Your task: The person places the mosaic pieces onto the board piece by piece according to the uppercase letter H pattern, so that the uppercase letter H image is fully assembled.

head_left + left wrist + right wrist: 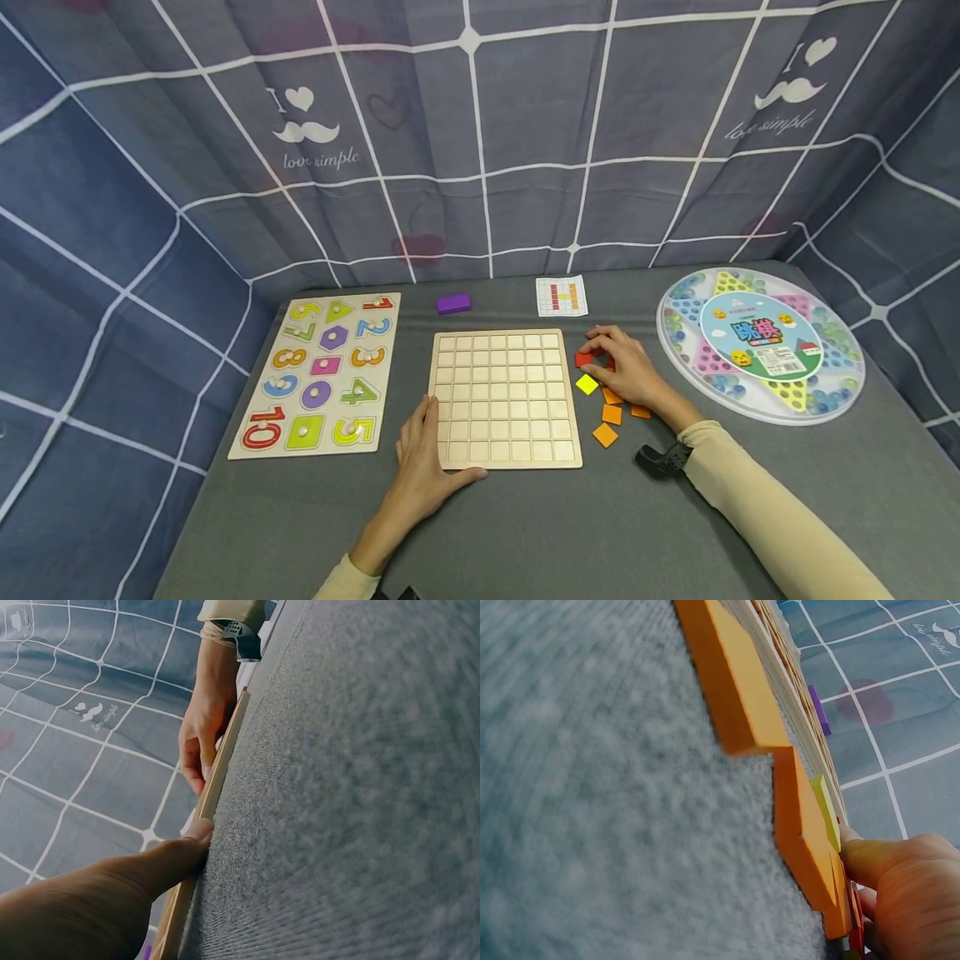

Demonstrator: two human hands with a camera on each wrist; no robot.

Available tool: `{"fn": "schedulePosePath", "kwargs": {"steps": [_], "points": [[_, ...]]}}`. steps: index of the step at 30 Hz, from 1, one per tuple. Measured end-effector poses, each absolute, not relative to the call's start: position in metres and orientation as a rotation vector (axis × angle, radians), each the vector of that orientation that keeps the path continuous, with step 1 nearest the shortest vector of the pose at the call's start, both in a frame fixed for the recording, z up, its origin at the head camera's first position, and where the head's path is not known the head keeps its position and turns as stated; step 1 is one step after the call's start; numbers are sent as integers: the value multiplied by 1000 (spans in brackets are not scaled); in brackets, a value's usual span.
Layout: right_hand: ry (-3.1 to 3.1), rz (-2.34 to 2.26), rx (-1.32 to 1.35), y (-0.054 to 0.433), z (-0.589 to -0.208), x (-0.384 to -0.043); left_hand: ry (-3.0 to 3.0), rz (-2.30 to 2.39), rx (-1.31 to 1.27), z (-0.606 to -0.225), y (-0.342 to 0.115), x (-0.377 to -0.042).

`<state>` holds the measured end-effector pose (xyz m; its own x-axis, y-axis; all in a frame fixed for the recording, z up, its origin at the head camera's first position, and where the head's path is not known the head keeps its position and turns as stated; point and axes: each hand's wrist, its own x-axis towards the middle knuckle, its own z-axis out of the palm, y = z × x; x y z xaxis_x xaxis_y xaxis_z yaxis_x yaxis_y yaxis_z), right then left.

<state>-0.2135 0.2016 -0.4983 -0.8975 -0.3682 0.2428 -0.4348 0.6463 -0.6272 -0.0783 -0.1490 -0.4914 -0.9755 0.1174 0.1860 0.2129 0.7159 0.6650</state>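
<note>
White-gridded curtain (532, 100) backs the gray-covered table (540, 533); left hand (422, 471), thumb spread, touches the wooden grid board (506, 400); right hand (628, 367) partly hides red tiles (582, 359) beside it (whether pinching one, I cannot tell).

Grid board (506, 400) matt wood; orange tiles (605, 435) smooth; table cover (540, 533) rough cloth (weave showing).

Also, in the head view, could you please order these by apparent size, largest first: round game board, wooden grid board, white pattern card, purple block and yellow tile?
1. Round game board
2. Wooden grid board
3. White pattern card
4. Purple block
5. Yellow tile
</note>
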Motion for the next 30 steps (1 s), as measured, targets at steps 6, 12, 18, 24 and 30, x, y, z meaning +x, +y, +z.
{"fn": "schedulePosePath", "kwargs": {"steps": [6,12,18,24,30], "points": [[-2770,1092,681,202,-498,-213,-2802,-1095,-274,-491,-149,-78],[-2768,1093,691,202,-498,-212,-2814,-1103,-281,-491,-149,-78],[-2758,1087,686,202,-500,-213,-2817,-1096,-280,-490,-149,-78],[-2749,1092,684,202,-499,-213,-2811,-1086,-283,-490,-149,-79],[-2746,1094,682,201,-499,-213,-2812,-1087,-283,-491,-149,-78]]}}
